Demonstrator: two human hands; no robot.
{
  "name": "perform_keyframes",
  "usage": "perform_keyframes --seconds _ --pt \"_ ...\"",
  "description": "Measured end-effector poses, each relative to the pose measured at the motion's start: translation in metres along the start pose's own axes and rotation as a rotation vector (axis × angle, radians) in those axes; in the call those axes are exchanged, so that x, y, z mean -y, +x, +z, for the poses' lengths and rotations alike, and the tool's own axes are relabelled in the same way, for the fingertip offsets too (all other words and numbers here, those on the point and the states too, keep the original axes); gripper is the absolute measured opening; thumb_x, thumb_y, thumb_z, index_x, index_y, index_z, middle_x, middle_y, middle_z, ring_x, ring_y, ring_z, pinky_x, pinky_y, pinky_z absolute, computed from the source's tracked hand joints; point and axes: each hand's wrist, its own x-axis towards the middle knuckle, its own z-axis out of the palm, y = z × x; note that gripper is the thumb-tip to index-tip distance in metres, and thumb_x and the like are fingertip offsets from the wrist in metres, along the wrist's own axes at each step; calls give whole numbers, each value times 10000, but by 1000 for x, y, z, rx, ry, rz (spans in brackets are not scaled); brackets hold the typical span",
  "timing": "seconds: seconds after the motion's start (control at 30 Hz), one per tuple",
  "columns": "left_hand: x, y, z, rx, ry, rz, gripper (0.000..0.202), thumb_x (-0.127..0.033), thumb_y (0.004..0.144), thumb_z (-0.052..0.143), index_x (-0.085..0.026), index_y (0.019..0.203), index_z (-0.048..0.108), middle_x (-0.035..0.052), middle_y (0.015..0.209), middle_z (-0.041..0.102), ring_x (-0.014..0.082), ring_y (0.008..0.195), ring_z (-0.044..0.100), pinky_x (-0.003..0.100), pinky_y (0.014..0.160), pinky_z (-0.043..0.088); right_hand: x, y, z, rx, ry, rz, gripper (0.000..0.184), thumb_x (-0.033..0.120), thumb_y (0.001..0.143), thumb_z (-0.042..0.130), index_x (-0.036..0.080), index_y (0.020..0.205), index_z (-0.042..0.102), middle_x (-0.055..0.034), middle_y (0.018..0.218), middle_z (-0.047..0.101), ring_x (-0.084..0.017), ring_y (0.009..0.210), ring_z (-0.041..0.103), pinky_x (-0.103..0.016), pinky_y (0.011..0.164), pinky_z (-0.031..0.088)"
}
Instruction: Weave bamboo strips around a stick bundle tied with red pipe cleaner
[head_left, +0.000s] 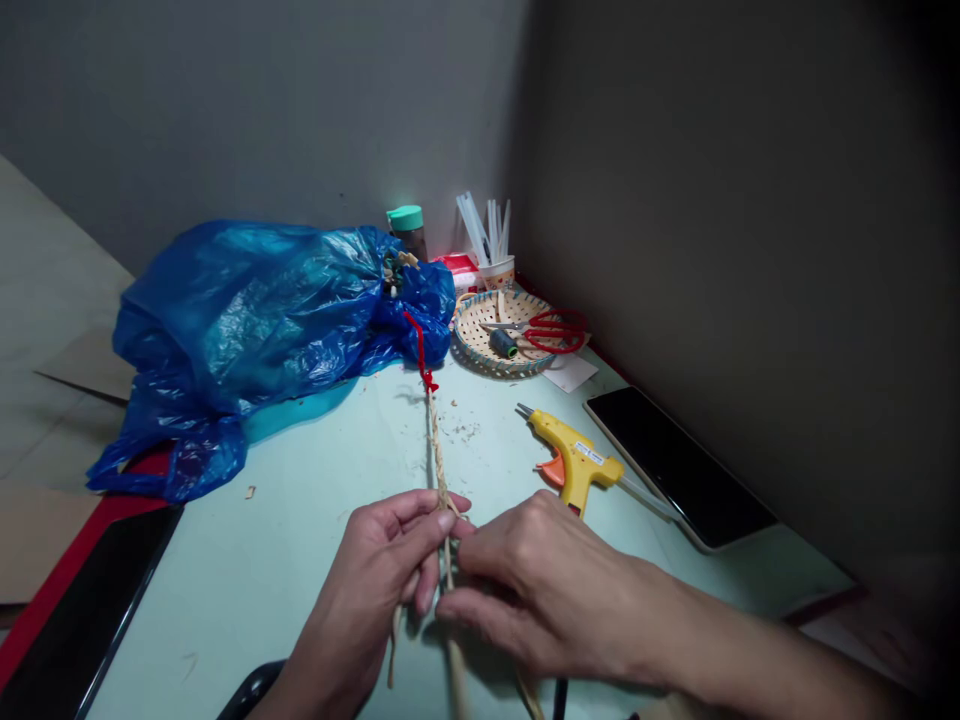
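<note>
A thin braid (436,440) of pale, straw-like strands runs away from me above the table. Its far end is tied with a red cord (421,350) that leads up to the blue bag. My left hand (367,570) pinches the braid between thumb and fingers where the plaiting ends. Close on its right, my right hand (547,580) is curled with its fingertips at the loose strands (454,660). One strand seems to pass inside it, though the palm side is hidden. More strand ends hang below both hands.
A stuffed blue plastic bag (262,310) lies at the back left. Behind the hands are a yellow glue gun (574,455), a phone (682,465), and a woven basket (480,350) with red-handled scissors (559,330) and a dark thread spool (502,344). A cup (498,273) holds glue sticks.
</note>
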Motion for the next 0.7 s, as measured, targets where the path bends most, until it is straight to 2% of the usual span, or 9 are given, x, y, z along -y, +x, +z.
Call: perform_keyframes --seconds 0.07,0.13,0.17,0.23,0.33,0.43,0.57,0.7 --pt "-2 -1 1 -12 -4 35 252 -361 798 637 -133 897 674 -70 438 409 22 387 233 190 441 169 -3 2 -3 -116 127 81 298 354 949 412 181 813 612 6 666 595 -94 574 498 -232 565 292" --pt "-4 -3 2 -3 -6 61 229 -343 813 619 -129 877 671 -76 442 379 20 401 204 182 442 158 -6 5 -5 -264 219 163 260 337 954 412 177 851 589 2 740 612 -101 661 531 -226 621 336" --pt "-5 -3 2 4 -5 66 214 -328 815 615 -128 870 668 -77 448 374 19 406 196 179 441 156 -7 6 -5 -290 270 187 224 342 948 431 177 900 575 -5 793 622 -112 724 547 -227 656 356" --pt "-5 -3 2 17 -7 72 188 -297 818 606 -134 897 655 -73 470 392 22 417 211 171 444 170 -9 9 -3 -210 410 197 222 374 945 439 180 979 542 -9 826 621 -123 778 557 -233 696 381" --pt "-3 -4 4 45 6 89 205 -288 834 579 -143 974 615 -50 544 479 26 437 261 162 452 199 -13 13 4 -76 591 198 323 426 975 336 177 918 535 5 753 574 -106 704 528 -221 651 385" --pt "-3 -6 7 43 52 98 259 -326 835 573 -158 1030 548 -36 618 546 25 424 281 164 436 205 -16 16 11 -135 569 217 353 428 983 310 184 869 538 17 732 537 -97 688 492 -214 627 361" --pt "-7 -9 12 21 142 82 293 -358 814 585 -174 1010 469 -81 504 489 37 371 266 175 403 201 -18 16 14 -140 484 215 353 407 979 330 179 813 541 28 673 530 -89 630 468 -218 592 331" --pt "-5 -10 10 6 279 124 268 -349 836 551 -205 1025 428 -44 646 601 37 358 317 185 384 201 -20 17 11 -107 507 206 318 354 966 371 162 830 585 17 672 579 -92 634 479 -216 595 333"
